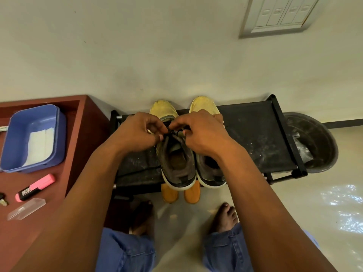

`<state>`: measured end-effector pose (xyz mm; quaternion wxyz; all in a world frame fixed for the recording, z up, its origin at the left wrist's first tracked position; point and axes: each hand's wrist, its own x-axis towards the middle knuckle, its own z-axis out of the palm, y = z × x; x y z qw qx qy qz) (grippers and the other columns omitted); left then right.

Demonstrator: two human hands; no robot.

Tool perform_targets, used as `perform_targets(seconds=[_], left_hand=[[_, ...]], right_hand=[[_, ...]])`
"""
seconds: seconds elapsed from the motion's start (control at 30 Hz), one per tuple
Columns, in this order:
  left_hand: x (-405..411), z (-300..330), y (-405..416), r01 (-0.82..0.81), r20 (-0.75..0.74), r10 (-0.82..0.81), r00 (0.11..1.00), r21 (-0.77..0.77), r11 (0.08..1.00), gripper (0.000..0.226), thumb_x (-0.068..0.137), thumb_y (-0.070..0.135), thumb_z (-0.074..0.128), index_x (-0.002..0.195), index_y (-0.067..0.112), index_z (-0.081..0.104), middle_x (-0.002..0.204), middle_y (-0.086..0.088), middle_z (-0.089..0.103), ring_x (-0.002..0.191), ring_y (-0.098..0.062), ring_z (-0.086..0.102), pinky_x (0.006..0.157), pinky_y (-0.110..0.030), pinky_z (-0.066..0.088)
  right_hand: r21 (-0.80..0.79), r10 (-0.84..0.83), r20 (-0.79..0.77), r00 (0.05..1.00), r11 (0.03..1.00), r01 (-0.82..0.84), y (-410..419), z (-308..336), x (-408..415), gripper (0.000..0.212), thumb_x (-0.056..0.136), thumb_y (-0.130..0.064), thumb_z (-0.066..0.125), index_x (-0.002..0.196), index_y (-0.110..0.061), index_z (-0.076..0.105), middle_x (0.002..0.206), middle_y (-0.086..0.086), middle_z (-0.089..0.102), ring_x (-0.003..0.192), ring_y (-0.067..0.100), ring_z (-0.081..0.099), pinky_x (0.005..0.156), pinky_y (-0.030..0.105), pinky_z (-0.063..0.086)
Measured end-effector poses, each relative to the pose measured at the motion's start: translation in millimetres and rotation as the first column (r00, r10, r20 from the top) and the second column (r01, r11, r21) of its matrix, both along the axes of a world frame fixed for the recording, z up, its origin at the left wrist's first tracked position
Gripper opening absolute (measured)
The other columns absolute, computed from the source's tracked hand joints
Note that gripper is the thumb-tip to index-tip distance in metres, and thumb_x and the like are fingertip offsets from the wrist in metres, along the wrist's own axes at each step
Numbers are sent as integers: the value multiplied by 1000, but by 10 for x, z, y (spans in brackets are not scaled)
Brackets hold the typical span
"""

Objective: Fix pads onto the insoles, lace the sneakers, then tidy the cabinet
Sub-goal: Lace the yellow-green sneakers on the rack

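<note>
A pale wall fills the upper half, with a switch panel (279, 14) at 1 o'clock. Below it a black shoe rack (253, 138) runs left to right across the middle, and a dark round tub (318, 142) stands just beside its end at 3 o'clock. At 9 o'clock a red-brown bench (78, 134) carries a blue tub (31, 138) holding white sheets, a pink highlighter (36, 187) and a clear plastic case (26, 209). On the rack's top shelf two sneakers sit side by side, long axes running 6 to 12 o'clock, yellow toes toward the wall and heels toward the person: the left sneaker (174, 160) and the right sneaker (210, 171), which the right forearm partly covers. Two orange insoles (191, 193) poke out beneath the heels. The left hand (135, 132) and right hand (200, 132) meet over the left sneaker's tongue, fingers curled and pinching the dark lace (177, 133); the hands hide the eyelets.
</note>
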<state>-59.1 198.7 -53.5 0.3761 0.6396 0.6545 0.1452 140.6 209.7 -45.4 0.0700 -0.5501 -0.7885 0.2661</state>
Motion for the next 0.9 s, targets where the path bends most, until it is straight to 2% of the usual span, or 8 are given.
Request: perform_targets(seconds=[0.1,0.17,0.3,0.47,0.67,0.77,0.83,0.9], left_hand=[[-21,-4,-11,-26,19,27,999,-49,998,23,86,10,79,100,26,71,83,2,79,85,-13,75,90,-36,59],[-32,1,-15,-36,42,40,998,-94,995,26,84,10,81,102,24,69,82,0,79,82,-14,74,83,-34,58],[-87,8,-24,12,51,-4,999,-156,988,20,82,14,85,97,20,73,78,-2,78,67,-9,69,70,-29,52],[-116,-10,10,59,56,-50,997,-168,984,3,87,15,80,86,17,79,77,-8,77,66,-14,66,74,-38,58],[-95,-20,-2,49,76,-42,996,-87,995,7,94,12,70,89,15,73,85,-13,75,75,-18,65,81,-41,55],[-90,15,-7,3,118,4,993,-59,998,8,95,6,68,89,10,70,64,-8,65,61,-15,59,70,-36,53],[-99,33,6,-19,87,23,996,-50,999,10,92,6,72,84,12,72,48,6,47,47,-7,42,61,-27,42],[-93,53,21,-8,26,10,1000,-53,999,10,88,7,76,81,14,74,42,12,42,41,-4,34,61,-23,35]], right_hand=[[23,24,75,997,999,-26,-12,-23,-50,41,96,-19,60,127,-47,65,125,-13,68,128,22,46,103,51,30],[52,18,114,993,998,-24,-7,-24,-61,36,98,-23,60,125,-45,67,120,-11,69,126,23,45,100,49,27],[94,-38,145,989,995,24,19,-37,-42,17,97,-31,64,109,-38,73,107,-10,71,121,22,49,94,46,25],[105,-92,131,987,991,79,20,-69,-23,9,94,-35,65,97,-33,73,95,-8,74,107,22,62,95,46,27],[81,-146,54,988,987,142,34,-18,-64,8,92,-31,64,92,-30,72,92,-7,72,100,22,65,98,44,31],[68,-182,-8,983,981,182,36,13,-61,10,91,-26,64,91,-28,73,89,-8,72,97,20,64,100,44,34],[69,-185,-8,983,980,185,27,24,-67,10,90,-26,64,90,-28,74,88,-8,72,97,20,65,101,44,35],[67,-162,16,987,985,161,10,21,-88,9,90,-27,65,90,-28,74,87,-8,72,97,20,65,103,45,37]])
